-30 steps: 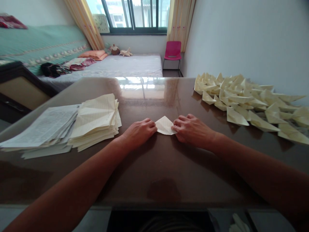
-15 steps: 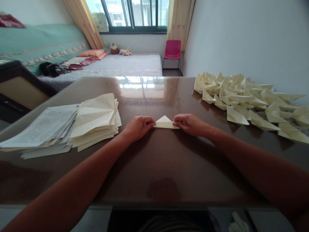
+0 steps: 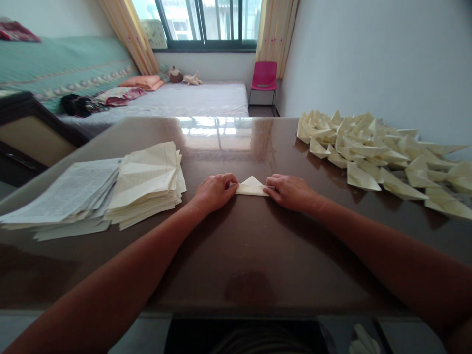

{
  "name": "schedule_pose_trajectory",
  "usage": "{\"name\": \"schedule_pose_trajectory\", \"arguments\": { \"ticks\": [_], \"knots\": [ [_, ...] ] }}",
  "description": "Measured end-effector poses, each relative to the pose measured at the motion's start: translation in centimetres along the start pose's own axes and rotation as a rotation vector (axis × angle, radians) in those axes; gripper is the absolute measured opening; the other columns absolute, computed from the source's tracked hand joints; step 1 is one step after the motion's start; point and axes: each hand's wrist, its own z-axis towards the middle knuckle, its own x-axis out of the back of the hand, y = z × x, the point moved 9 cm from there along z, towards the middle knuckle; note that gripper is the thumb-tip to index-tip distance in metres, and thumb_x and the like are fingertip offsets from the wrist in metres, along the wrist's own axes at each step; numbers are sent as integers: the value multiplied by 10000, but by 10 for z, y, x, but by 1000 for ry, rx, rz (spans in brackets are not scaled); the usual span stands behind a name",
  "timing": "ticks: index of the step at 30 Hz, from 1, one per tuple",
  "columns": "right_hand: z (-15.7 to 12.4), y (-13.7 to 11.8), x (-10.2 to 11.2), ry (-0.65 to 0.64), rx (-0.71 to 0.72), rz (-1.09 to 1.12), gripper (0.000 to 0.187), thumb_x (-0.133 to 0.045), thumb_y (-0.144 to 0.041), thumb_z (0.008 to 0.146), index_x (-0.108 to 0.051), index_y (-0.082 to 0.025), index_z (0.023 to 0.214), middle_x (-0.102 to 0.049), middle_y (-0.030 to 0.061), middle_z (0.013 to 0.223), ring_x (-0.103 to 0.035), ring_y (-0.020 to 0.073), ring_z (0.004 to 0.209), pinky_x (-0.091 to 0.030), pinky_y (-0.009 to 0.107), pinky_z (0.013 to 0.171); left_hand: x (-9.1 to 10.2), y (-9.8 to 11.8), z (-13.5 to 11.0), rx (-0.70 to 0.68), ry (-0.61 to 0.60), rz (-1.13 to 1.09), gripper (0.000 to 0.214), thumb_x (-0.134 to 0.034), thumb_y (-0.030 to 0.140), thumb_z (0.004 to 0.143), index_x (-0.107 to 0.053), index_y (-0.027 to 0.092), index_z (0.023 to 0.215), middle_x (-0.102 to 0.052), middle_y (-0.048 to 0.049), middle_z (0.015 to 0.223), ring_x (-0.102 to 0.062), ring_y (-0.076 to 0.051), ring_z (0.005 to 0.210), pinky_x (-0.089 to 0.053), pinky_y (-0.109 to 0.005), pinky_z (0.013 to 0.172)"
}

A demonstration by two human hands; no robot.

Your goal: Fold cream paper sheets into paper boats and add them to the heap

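A small cream sheet of folded paper (image 3: 252, 189) lies on the brown table between my hands. Its far side rises to a triangular point, and a straight folded band runs along the near side. My left hand (image 3: 217, 191) pinches the left end of the band with thumb and fingers. On the opposite end, my right hand (image 3: 289, 191) is closed in the same way. Both ends of the paper are partly hidden under my fingers.
Left on the glossy table (image 3: 228, 255) is a stack of cream paper (image 3: 145, 182) beside printed sheets (image 3: 66, 191). Many folded paper boats (image 3: 368, 142) are heaped at the right by the wall. Beyond the table are a bed (image 3: 206, 98) and a pink chair (image 3: 264, 77).
My fingers have shifted slightly at both ends of the folded paper, and the right hand covers a little more of its end. The paper stays in the same place.
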Motion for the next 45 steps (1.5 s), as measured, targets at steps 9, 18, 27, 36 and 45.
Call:
{"name": "schedule_pose_trajectory", "arguments": {
  "ticks": [9,18,27,36,45],
  "knots": [
    [2,-2,1,-50,-13,-45,345,-349,-462,929,-594,-227,867,-657,35,953,-605,178,753,-248,269,527,-3,6,-3,-26,16,154,245,-449,424,889,-622,275,975,-673,2,881,-603,-176,731,-413,-263,628],
    [4,0,1,-43,-3,-19,336,-370,-467,917,-590,-225,837,-668,32,926,-611,187,766,-247,264,519,2,42,-18,-401,207,332,282,-452,259,936,-569,255,1191,-583,-59,1091,-488,-208,1047,-455,-300,848],
    [4,2,0,-81,-20,-7,355,-366,-466,921,-629,-230,883,-675,48,980,-612,187,806,-323,257,572,-15,55,-30,-568,7,494,343,-378,220,971,-496,268,1290,-589,-47,1080,-528,-171,955,-462,-244,710],
    [2,15,0,-114,-106,1,374,-408,-512,904,-644,-233,822,-688,34,863,-614,186,788,-284,255,535,-19,62,-35,-556,-33,563,447,-363,195,960,-373,326,1387,-553,-54,1097,-495,-195,991,-454,-272,706],
    [-22,-40,21,64,206,-212,224,-414,-225,946,-630,-177,981,-623,101,1001,-572,212,904,-368,293,689,-19,64,-35,-555,-17,545,469,-371,232,959,-347,373,1406,-537,-60,1135,-468,-216,1025,-441,-303,745]
  ]
}}
